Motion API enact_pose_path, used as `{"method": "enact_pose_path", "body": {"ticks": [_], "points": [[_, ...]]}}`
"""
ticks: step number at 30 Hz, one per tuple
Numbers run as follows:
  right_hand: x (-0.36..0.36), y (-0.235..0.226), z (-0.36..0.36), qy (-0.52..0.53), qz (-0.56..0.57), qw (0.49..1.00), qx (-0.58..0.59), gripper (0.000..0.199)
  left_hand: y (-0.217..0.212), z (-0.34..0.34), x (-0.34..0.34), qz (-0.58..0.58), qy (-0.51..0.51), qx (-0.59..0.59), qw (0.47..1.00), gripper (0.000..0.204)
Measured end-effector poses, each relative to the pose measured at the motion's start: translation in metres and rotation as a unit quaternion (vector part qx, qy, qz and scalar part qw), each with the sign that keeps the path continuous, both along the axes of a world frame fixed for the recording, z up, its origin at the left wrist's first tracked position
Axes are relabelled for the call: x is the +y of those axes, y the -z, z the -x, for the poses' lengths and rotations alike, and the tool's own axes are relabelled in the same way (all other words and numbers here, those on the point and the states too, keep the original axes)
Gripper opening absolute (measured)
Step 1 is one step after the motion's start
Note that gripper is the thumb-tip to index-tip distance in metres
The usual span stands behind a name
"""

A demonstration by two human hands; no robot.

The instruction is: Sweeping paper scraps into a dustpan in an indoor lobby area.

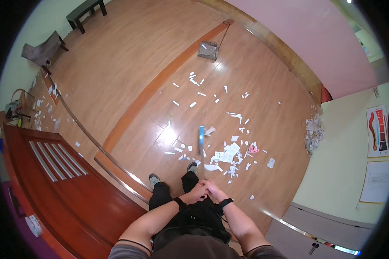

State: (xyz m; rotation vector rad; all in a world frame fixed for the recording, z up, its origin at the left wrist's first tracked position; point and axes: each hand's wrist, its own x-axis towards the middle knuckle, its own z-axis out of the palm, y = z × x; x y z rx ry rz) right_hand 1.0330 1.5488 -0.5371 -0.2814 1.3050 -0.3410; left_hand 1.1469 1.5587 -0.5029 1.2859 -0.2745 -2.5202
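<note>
My left hand (196, 193) and my right hand (212, 189) are closed together in front of my waist, wrapped round the handle of a broom. Away from me, the broom's blue and dark head (201, 134) is over the floor just beyond my right shoe; it looks slightly smeared by motion. Right of the broom lies a heap of torn white paper (227, 153), with a pink scrap (253, 148) at its edge. Smaller paper strips (192, 104) are scattered farther out on the wooden floor. The fingers hide the part of the handle they grip.
A long-handled dustpan (208, 50) stands at the far side. More paper is piled against the right wall (314, 133). A red-brown door (65, 172) stands at the left, beside a raised floor strip (116, 129). A grey chair (45, 51) and a dark bench (85, 13) are far left.
</note>
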Motion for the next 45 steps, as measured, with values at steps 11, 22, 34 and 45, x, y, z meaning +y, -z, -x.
{"method": "enact_pose_path", "body": {"ticks": [11,22,34,45], "points": [[0.039,0.045,-0.088,-0.195,0.100,0.976,0.014,0.014,0.010,-0.079,0.061,-0.098,-0.082,-0.082,0.988,0.008],[0.040,0.133,-0.075,-0.125,-0.093,0.970,-0.189,0.022,0.113,-0.051,0.062,-0.206,-0.172,-0.179,0.946,0.023],[-0.072,0.075,0.160,0.057,0.160,0.977,0.128,0.011,0.076,0.154,-0.086,0.016,0.100,0.016,0.995,0.004],[0.033,-0.035,0.107,0.223,0.213,0.948,0.080,0.025,-0.042,0.106,-0.012,0.104,0.289,-0.009,0.952,0.024]]}}
